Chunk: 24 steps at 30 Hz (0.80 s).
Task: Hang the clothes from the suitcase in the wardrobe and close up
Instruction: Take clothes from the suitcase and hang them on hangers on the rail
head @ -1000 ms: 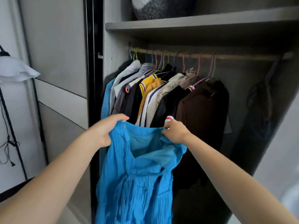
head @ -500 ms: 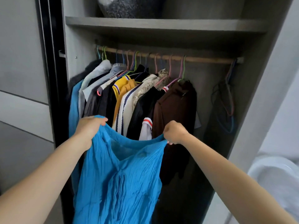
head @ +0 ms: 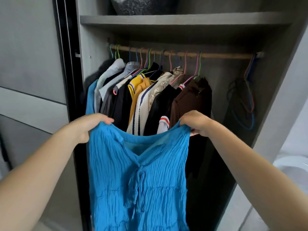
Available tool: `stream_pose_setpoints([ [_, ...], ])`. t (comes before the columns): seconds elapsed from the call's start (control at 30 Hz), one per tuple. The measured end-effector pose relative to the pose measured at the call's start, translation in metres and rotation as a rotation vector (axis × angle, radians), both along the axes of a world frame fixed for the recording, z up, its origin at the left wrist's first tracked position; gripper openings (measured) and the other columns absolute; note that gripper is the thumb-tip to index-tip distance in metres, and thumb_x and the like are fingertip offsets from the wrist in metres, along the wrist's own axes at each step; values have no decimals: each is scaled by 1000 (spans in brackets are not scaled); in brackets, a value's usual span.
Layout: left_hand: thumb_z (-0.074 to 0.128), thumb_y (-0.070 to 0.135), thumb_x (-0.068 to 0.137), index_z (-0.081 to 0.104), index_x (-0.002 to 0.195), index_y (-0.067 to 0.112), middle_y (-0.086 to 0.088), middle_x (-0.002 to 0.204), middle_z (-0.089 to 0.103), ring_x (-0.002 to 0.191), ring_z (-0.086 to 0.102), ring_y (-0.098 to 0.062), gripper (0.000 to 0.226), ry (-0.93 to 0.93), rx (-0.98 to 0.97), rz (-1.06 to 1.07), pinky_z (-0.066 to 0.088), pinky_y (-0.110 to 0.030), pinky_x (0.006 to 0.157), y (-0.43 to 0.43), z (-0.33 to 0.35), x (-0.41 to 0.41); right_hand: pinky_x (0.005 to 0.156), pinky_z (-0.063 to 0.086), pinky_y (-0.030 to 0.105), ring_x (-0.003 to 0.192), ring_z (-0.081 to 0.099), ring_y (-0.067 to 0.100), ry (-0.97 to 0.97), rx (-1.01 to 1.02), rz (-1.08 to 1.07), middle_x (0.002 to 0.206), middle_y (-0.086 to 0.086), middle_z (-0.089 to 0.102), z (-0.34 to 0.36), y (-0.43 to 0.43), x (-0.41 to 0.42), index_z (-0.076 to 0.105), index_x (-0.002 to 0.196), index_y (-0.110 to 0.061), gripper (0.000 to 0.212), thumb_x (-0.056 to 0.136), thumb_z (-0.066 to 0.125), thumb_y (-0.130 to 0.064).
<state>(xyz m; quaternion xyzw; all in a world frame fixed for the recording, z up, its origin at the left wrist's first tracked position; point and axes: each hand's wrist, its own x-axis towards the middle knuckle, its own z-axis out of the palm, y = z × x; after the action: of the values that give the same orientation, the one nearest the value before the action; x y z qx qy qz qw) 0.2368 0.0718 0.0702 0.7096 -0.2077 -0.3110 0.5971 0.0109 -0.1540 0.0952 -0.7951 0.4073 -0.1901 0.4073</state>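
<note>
Head view faces an open grey wardrobe (head: 90,44), with a grey panelled door (head: 30,55) standing to its left behind a black upright edge. In front of the opening hangs the blue crinkled garment (head: 116,177), held up by its top edge and spread between both hands, its length dropping out of the bottom of the picture. It is outside the wardrobe, below the rail and not on any hanger.

Behind it a packed row of hung clothes (head: 141,100) fills the left and middle of the compartment: pale blue, grey, black, yellow, white with dark stripes, and a brown garment (head: 191,100) at the right end. A shelf (head: 183,20) spans the compartment above, carrying a dark speckled object (head: 143,5), perhaps a bag, which is cut off by the top of the picture. The wooden rail (head: 225,55) runs under the shelf; its right stretch is bare.

The left hand (head: 90,125) grips the garment's left top corner, fingers curled over the cloth. The right hand (head: 196,122) grips the right top corner in a closed fist. A bunch of empty hangers (head: 250,67) hangs at the rail's far right end, well apart from the clothes. Thin tie cords (head: 138,180) dangle from the garment's neckline.
</note>
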Motion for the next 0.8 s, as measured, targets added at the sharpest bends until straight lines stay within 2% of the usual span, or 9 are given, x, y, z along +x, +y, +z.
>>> stream_pose_setpoints([
  [0.13,55,7,87,65,104,11,-7,84,76,71,71,-17,20,84,-167,-1,57,-25,55,1,14,-5,51,48,24,60,57,18,61,1,125,72,8,57,7,-1,-5,58,77,-9,18,83,55,8],
  [0.2,59,13,87,63,108,6,-8,89,74,72,69,-18,22,134,-251,50,56,-25,55,-1,15,-8,49,49,24,61,58,16,-13,24,116,73,8,58,8,-6,-6,60,75,-11,20,85,56,6],
  [0.33,47,15,91,64,110,0,-13,97,73,79,71,-21,29,142,-294,-14,59,-30,67,-9,20,-19,48,51,23,61,60,18,-20,-32,78,73,9,60,10,-14,-10,64,78,-8,12,84,60,2],
  [0.4,41,17,93,67,113,4,-14,98,74,89,70,-27,35,14,-159,-171,56,-38,81,-9,25,-27,54,51,24,65,61,17,-67,-29,103,76,9,62,8,-14,-10,66,83,-8,9,86,63,0],
  [0.53,51,26,96,65,116,10,-15,91,75,81,72,-32,29,-377,520,-578,58,-35,66,-8,26,-54,70,41,31,80,58,21,-277,-21,257,84,11,63,14,-8,-5,67,87,-12,19,83,63,7],
  [0.63,54,35,93,53,127,6,-16,87,67,73,70,-29,44,-659,849,-568,56,-30,55,-22,11,-63,70,39,29,79,58,21,-278,-6,447,87,14,60,18,7,3,64,91,-10,33,77,55,19],
  [0.67,57,41,91,52,129,7,-15,94,64,75,68,-26,51,-754,816,-524,55,-28,54,-28,5,-63,70,41,28,78,58,20,-273,-9,511,86,14,60,18,14,7,63,91,-9,35,75,53,21],
  [0.73,66,49,82,51,132,18,-9,114,63,84,63,-16,61,-817,555,-536,51,-22,62,-40,-6,-66,70,45,21,78,58,15,-256,-62,600,83,10,62,17,27,14,62,92,-7,35,74,55,22],
  [0.8,70,40,81,59,123,33,9,113,65,93,60,-6,44,-656,290,-607,48,-17,71,-48,-15,-76,70,45,16,74,57,7,-244,-144,623,83,11,60,16,36,20,61,93,-5,32,74,59,21],
])
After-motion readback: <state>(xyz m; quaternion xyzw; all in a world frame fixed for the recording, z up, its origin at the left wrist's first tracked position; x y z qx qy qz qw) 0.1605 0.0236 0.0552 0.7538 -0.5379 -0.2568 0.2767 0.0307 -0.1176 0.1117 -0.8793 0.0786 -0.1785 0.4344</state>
